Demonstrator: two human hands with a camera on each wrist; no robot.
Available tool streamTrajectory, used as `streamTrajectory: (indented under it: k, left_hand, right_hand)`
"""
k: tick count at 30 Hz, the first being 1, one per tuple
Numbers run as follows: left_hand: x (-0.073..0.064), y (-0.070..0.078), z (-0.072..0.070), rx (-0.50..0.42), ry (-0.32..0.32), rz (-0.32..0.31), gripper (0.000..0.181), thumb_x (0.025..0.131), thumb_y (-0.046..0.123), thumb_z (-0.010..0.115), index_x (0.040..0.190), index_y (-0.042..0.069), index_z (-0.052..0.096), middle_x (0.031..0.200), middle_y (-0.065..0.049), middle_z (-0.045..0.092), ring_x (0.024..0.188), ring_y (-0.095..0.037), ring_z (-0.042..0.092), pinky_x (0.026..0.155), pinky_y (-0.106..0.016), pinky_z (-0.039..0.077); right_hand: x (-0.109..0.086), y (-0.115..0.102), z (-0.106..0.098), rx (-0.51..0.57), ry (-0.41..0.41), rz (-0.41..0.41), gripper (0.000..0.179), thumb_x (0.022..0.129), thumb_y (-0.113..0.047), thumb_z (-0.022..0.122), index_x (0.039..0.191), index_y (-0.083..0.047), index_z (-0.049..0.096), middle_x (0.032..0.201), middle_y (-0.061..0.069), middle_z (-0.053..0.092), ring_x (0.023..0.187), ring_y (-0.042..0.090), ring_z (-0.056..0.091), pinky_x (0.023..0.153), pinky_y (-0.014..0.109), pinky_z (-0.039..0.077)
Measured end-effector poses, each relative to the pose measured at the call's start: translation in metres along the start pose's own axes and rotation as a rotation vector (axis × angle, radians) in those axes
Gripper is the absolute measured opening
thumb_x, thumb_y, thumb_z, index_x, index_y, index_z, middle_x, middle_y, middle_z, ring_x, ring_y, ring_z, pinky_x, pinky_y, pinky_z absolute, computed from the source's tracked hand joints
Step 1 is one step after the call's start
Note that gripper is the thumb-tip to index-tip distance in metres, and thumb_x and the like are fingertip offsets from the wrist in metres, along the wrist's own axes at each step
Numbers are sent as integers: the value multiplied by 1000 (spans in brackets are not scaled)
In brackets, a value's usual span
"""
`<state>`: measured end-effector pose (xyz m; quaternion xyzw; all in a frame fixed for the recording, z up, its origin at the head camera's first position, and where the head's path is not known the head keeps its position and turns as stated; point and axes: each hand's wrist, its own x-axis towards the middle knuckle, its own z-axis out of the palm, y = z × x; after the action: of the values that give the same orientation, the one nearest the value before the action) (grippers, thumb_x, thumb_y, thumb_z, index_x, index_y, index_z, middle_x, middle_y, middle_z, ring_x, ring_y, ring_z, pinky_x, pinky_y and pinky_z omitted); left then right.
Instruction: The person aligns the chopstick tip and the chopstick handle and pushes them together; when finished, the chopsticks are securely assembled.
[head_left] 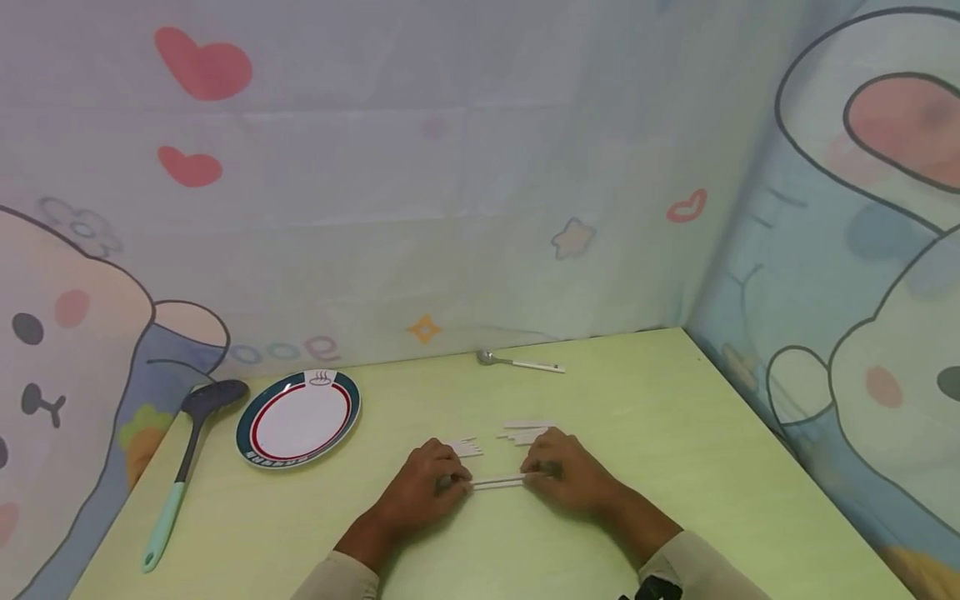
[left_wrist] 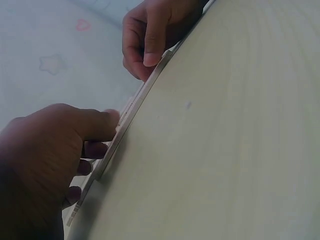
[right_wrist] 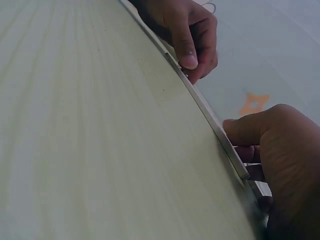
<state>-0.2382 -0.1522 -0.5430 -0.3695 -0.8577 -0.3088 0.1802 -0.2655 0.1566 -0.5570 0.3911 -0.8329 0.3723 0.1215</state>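
Observation:
Thin pale sticks (head_left: 498,482) lie crosswise between the two hands, low over the table. My left hand (head_left: 426,487) pinches their left end between thumb and fingers. At the other end, my right hand (head_left: 564,475) pinches them in the same way. Seen from the left wrist, the sticks (left_wrist: 134,110) form one narrow straight edge running from hand to hand close to the tabletop. Just behind the left hand lie several more pale sticks (head_left: 468,448), partly hidden by it. Another loose group of sticks (head_left: 523,427) lies behind the right hand.
A white plate (head_left: 302,417) with a dark green and red rim lies to the left. Beside it is a ladle-like utensil (head_left: 180,467) with a dark head and mint handle. A small spoon (head_left: 517,362) rests near the back edge, against a printed cloth backdrop (head_left: 495,250).

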Motion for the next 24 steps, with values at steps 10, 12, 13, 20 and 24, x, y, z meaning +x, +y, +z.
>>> streamTrajectory:
  k: [10,12,13,20,24]
  left_hand:
    - [2,2,0,18,-49,-27,9,88,12,91,93,17,84,91,2,75,89,-11,57,81,-30,46]
    - [2,1,0,16,-39,-23,9,88,12,90,92,17,84,91,2,74,89,-11,57,80,-31,46]
    - [2,1,0,18,-31,-19,9,88,12,90,91,17,83,90,2,74,89,-11,57,80,-31,47]
    - [3,-4,4,115,122,-2,9,86,13,91,89,15,83,94,1,71,91,-15,59,78,-32,46]
    - [6,-8,5,171,187,-42,13,84,10,92,89,16,82,100,-2,67,95,-19,57,78,-34,37]
  right_hand:
    - [0,-2,0,-32,-33,31,15,86,-16,89,93,-26,81,95,-12,71,95,6,55,83,29,38]
    - [-1,-2,0,-31,-34,42,14,87,-18,89,94,-27,81,96,-13,71,96,6,55,84,30,38]
    - [-1,-2,0,-31,-35,47,13,88,-19,89,94,-28,81,97,-14,70,97,5,55,84,30,39]
    - [3,6,2,-77,68,-19,9,95,-16,83,95,-25,81,98,-12,72,94,6,58,82,30,48]
    - [9,11,3,-121,176,-45,11,93,-8,83,94,-19,80,98,-7,73,95,11,61,83,33,51]
